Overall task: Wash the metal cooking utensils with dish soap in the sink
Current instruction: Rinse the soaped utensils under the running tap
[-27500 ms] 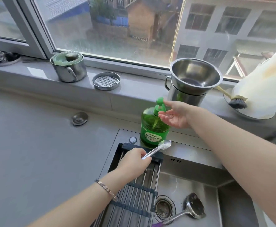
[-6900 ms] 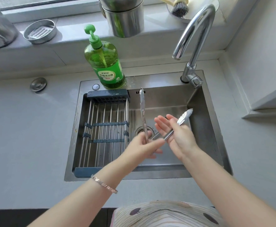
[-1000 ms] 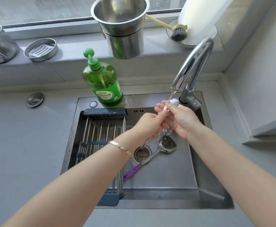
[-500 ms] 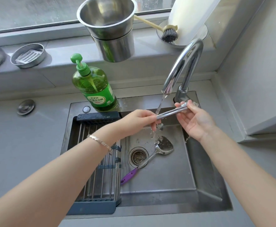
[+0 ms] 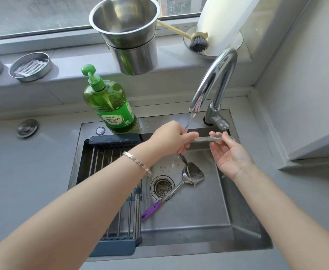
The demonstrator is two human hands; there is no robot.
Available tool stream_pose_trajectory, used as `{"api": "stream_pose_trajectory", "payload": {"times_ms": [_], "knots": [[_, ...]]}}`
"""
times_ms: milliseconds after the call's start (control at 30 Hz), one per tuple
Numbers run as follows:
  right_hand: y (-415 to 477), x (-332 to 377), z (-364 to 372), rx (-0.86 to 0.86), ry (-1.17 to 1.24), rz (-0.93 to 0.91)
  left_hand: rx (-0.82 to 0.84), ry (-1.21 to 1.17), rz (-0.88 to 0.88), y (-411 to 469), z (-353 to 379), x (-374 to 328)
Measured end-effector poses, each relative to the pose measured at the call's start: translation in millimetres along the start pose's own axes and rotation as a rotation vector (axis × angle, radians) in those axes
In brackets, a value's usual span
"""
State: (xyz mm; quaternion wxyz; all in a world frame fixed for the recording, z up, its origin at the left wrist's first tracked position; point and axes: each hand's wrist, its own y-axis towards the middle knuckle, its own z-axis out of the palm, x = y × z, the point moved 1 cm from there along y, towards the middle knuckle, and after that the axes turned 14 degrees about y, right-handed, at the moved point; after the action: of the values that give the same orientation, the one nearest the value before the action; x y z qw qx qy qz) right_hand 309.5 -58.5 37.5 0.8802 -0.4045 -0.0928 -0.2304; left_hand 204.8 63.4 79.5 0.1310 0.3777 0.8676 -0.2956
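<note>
Over the sink (image 5: 243, 221), the metal tongs (image 5: 206, 139) lay level and pressed closed, bridging both hands beneath the faucet (image 5: 216, 75). The left grip (image 5: 171, 137) was curled round one end, fingers wrapped about the metal, a bracelet (image 5: 138, 164) on that wrist. The right grip (image 5: 230, 154) was turned palm up, its fingers mostly straight, and pinched the other end lightly between thumb and fingertips. A thin stream of water (image 5: 189, 122) fell from the spout onto the tongs just beside the left fingers, and it ran on down below the hand to the sink floor. There a metal spatula (image 5: 194, 172) lay flat, wet, its purple-tipped handle crossing the edge of the drain (image 5: 162, 187). A dark drying rack (image 5: 111, 172) with steel rods filled the left part of the basin. The green dish soap bottle (image 5: 111, 108) stood upright on the sink's back rim, near the rack's far end. A round metal plug (image 5: 27, 128) sat on the grey bench (image 5: 23, 182) to the left. On the windowsill (image 5: 78, 59) stood a steel pot (image 5: 128, 36), a shallow round steel dish (image 5: 30, 67), a dish brush (image 5: 197, 42) and a tall white roll (image 5: 224, 20).
</note>
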Motion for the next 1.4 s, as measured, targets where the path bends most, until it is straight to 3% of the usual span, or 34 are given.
{"api": "stream_pose_trajectory", "payload": {"times_ms": [167, 367, 567, 633, 733, 833, 967, 1167, 1400], "knots": [[-6, -20, 12, 0.07, -0.2, 0.025, 0.115, -0.041, 0.109, -29, 3, 25], [-9, -50, 41, 0.141, -0.515, -0.01, -0.075, 0.0, -0.026, -63, 12, 64], [-14, -50, 47, 0.197, -0.733, -0.023, -0.146, -0.023, -0.072, -77, 27, 74], [-14, -45, 35, 0.143, -0.792, -0.059, -0.175, -0.117, -0.115, -77, 34, 72], [-7, -40, 6, -0.06, -0.919, -0.207, -0.215, -0.525, -0.302, -70, 37, 66], [-7, -41, -13, -0.083, -0.738, -0.057, -0.122, -1.009, -0.511, -61, 40, 55], [-14, -44, -1, 0.175, -0.329, 0.086, 0.038, -1.466, -0.747, -56, 45, 43], [-18, -52, 34, 0.272, -0.46, 0.012, 0.349, -1.38, -0.756, -64, 58, 36], [-20, -52, 43, 0.075, -0.74, -0.143, 0.433, -1.296, -0.7, -74, 59, 37]]}}
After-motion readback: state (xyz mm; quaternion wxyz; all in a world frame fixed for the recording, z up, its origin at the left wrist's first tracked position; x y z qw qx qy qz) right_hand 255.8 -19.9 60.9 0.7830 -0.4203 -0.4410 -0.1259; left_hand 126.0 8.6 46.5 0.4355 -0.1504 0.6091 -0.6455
